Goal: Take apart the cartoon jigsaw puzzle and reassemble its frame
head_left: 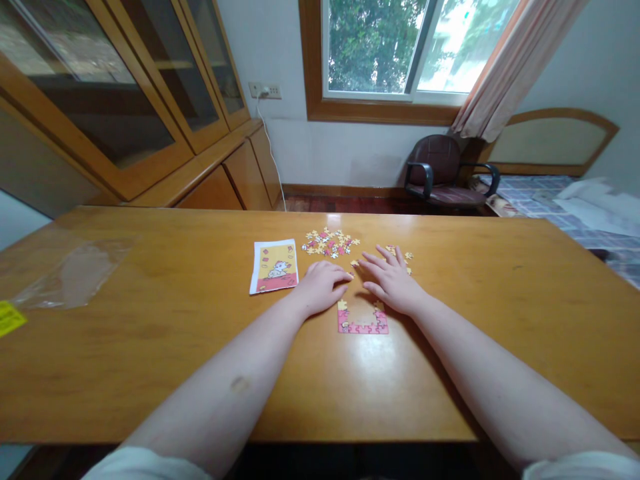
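Note:
On the table, a partly joined puzzle frame (363, 329) in pink and yellow lies between my forearms, with a bottom edge and two short sides. My left hand (323, 287) rests just above its left side, fingers curled together, with a small puzzle piece (351, 275) at the fingertips. My right hand (393, 279) is open with spread fingers, above the frame's right side. One yellow puzzle piece (355, 263) lies by its fingertips, and a few yellow pieces (409, 256) show around and behind it; the hand partly hides them.
A heap of loose puzzle pieces (330, 243) lies beyond my hands. Left of them is a picture sheet (274, 267) with a white animal on yellow and pink. A clear plastic bag (83, 273) and a yellow label (10, 319) are at the table's left. Beyond stands an office chair (443, 167).

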`<state>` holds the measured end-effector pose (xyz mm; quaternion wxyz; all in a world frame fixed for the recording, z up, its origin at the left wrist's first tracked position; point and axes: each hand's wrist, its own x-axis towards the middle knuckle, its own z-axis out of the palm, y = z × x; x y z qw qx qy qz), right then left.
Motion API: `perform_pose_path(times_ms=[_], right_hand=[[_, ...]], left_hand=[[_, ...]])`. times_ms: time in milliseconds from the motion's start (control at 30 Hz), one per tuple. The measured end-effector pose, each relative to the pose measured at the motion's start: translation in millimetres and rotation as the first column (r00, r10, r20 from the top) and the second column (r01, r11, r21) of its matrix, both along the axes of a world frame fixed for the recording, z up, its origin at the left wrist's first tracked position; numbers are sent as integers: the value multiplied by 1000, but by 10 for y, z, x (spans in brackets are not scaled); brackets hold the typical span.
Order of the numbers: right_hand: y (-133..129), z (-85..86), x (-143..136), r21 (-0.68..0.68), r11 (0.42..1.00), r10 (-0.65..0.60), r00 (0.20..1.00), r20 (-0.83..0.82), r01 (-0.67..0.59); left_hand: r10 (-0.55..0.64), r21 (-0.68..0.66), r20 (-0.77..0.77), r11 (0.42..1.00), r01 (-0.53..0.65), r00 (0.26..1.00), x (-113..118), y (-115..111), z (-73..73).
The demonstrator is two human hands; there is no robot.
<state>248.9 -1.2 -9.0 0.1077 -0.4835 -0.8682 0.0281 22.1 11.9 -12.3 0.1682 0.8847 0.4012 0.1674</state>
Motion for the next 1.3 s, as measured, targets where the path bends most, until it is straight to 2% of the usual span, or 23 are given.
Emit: perform_pose_path(times_ms=[167,333,733,867,967,1300], right_hand=[[36,-66,9,-15,999,-45,995,90,46],[48,-68,8,-34,999,43,993,106,-40],[-26,99,-6,-83,986,145,989,-21,-146],[-27,95,-2,-37,996,78,996,-52,-80],[-20,70,2,-7,999,42,998,-49,-43],[-59,106,-36,-44,993,108,992,-61,-111]], left_hand=[[36,36,4,999,-36,999,15,-16,45],[-18,57,-46,998,21,999,17,-31,54],[144,35,21,989,-145,989,-29,39,30],[171,28,39,985,-172,985,-29,47,48],[171,23,18,985,-171,985,-30,51,44],[116,58,36,991,-118,993,-43,62,-7]])
